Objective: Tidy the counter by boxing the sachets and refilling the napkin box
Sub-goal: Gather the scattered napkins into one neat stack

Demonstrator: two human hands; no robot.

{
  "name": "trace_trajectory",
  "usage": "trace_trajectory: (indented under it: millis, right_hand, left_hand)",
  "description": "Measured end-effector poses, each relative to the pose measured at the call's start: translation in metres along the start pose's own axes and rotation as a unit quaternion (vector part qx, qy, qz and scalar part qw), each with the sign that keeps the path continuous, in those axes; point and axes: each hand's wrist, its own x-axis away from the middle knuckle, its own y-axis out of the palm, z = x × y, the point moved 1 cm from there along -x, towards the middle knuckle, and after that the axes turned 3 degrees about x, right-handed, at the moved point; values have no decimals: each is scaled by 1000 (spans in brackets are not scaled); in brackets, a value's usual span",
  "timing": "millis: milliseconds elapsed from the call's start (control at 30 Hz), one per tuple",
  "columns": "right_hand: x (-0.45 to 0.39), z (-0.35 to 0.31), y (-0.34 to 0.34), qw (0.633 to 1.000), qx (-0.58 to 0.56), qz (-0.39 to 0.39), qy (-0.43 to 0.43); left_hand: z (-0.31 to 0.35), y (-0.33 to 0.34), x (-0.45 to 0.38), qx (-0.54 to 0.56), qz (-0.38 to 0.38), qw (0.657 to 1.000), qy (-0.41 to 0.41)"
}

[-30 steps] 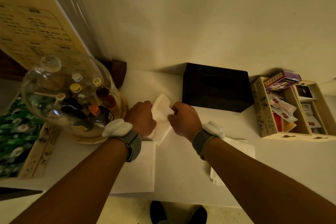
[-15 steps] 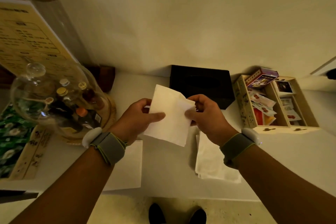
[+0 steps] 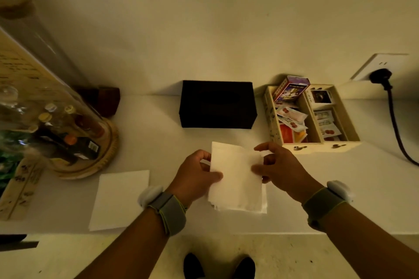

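A folded white napkin [image 3: 235, 170] lies over a small stack of napkins [image 3: 264, 207] near the counter's front edge. My left hand [image 3: 196, 175] pinches the napkin's left edge, and my right hand [image 3: 278, 167] pinches its right edge. Behind them, against the wall, stands the black napkin box [image 3: 217, 106]. To its right a wooden box [image 3: 317, 146] with two compartments holds several sachets [image 3: 292, 120] and small packets. Another flat white napkin [image 3: 120, 199] lies to the left of my left wrist.
At the left, a glass dome [image 3: 52, 124] covers small bottles on a round wooden base. A menu card [image 3: 25, 70] and a tall glass jar lean behind it. At the far right, a black plug and cable [image 3: 394, 124] run down from the wall socket. The counter's front edge [image 3: 226, 232] is close to my wrists.
The napkin was picked up from beside the glass dome, unfolded in the air, then brought down to the right onto the stack. The view shifted left to right with it.
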Motion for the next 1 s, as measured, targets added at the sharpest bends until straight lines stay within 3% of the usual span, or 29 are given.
trace_trajectory:
  millis: [200,400,533,667,900,1000]
  right_hand:
    - [-2,27,-6,998,69,-11,-5]
    - [-7,42,-6,976,211,8,-47]
    - [-5,43,-6,956,282,35,-77]
    - [-2,33,-3,946,280,89,-133]
    - [-6,-4,23,914,310,90,-245]
    - [-9,-25,47,884,355,109,-284]
  left_hand:
    - [-10,26,1,-96,48,994,-18]
    - [-22,34,4,-249,107,963,-1]
    - [-28,31,7,-249,111,962,-2]
    - [-30,19,10,-240,118,963,-6]
    - [-35,-25,26,-219,154,963,4]
    - [-43,-58,39,-225,187,956,14]
